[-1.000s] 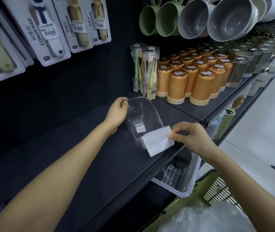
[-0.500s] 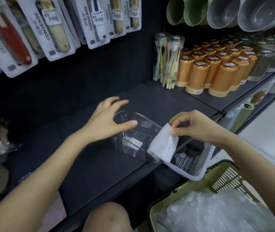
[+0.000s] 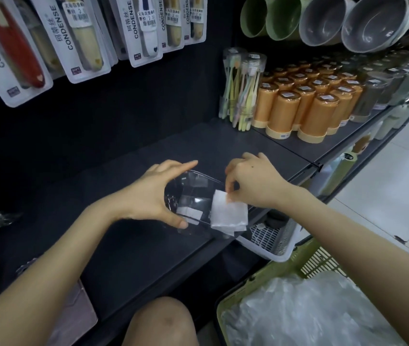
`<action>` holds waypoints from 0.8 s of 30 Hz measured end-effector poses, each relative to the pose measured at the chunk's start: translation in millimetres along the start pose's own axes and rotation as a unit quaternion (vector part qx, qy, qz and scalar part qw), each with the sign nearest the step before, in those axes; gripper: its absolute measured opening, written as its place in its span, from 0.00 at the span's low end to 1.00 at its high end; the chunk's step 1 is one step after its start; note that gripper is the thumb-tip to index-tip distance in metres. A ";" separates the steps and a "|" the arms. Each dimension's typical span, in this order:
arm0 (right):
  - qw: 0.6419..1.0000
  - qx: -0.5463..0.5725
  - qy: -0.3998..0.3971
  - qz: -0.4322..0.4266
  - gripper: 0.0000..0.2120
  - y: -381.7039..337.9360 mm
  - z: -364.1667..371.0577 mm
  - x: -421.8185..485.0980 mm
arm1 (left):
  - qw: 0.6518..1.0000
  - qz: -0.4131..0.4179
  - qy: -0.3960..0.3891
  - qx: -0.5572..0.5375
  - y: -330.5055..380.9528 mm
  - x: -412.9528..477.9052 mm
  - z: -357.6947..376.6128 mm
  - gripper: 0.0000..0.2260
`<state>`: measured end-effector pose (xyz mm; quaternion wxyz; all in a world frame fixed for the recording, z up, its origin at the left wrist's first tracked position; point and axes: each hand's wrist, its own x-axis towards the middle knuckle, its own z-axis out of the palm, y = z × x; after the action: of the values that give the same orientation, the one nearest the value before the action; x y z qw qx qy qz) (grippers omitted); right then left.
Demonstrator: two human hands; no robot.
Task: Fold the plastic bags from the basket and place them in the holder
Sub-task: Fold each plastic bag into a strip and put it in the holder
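White folded bag (image 3: 228,214), clear holder (image 3: 193,196), green basket (image 3: 268,278)

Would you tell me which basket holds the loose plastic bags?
The green basket at lower right, heaped with crumpled clear bags; the white basket by the shelf shows only a dark object.

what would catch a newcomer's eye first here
In the middle, on the dark shelf, the left hand holds a clear holder while the right hand pinches a folded white bag at the holder's right end. Rows of orange cups stand out behind on the right. At bottom right, a green basket holds crumpled bags.
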<state>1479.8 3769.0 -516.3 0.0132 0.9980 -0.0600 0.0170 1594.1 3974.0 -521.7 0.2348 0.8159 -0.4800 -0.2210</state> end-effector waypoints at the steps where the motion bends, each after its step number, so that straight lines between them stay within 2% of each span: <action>1: 0.999 -0.017 0.027 -0.004 0.06 -5.1 2.9 -2.5 | 1.000 0.005 0.022 0.000 -1.2 -5.4 3.0 0.51; 3: 0.993 -0.033 0.108 -0.022 0.03 -11.5 11.3 -7.0 | 0.998 0.016 0.067 0.005 -0.3 -15.0 9.2 0.51; 4: 0.989 -0.025 0.143 -0.027 0.06 -13.5 15.8 -8.6 | 0.996 0.017 0.086 0.008 1.1 -19.1 12.1 0.51; 6: 0.982 -0.024 0.184 -0.029 0.09 -17.9 23.3 -10.8 | 0.992 0.016 0.121 0.014 4.8 -26.2 17.3 0.51; 10: 0.965 -0.030 0.259 -0.019 0.06 -26.9 39.8 -14.1 | 0.984 0.019 0.173 0.030 10.3 -37.5 26.6 0.52; 17: 0.965 0.023 0.256 0.040 0.05 -34.4 52.9 -19.5 | 0.978 0.024 0.203 0.039 14.6 -47.6 36.9 0.51; 21: 0.972 0.078 0.222 0.026 0.15 -26.1 48.4 -28.1 | 0.978 0.018 0.203 0.036 14.1 -49.9 38.7 0.51; 24: 0.970 0.101 0.222 0.003 0.16 -19.7 45.0 -38.6 | 0.978 0.017 0.206 0.034 12.0 -51.4 39.2 0.51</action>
<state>1445.3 3791.8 -563.1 -0.0744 0.9654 -0.0561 0.2437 1540.3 4007.7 -538.7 0.3048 0.8431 -0.4422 -0.0276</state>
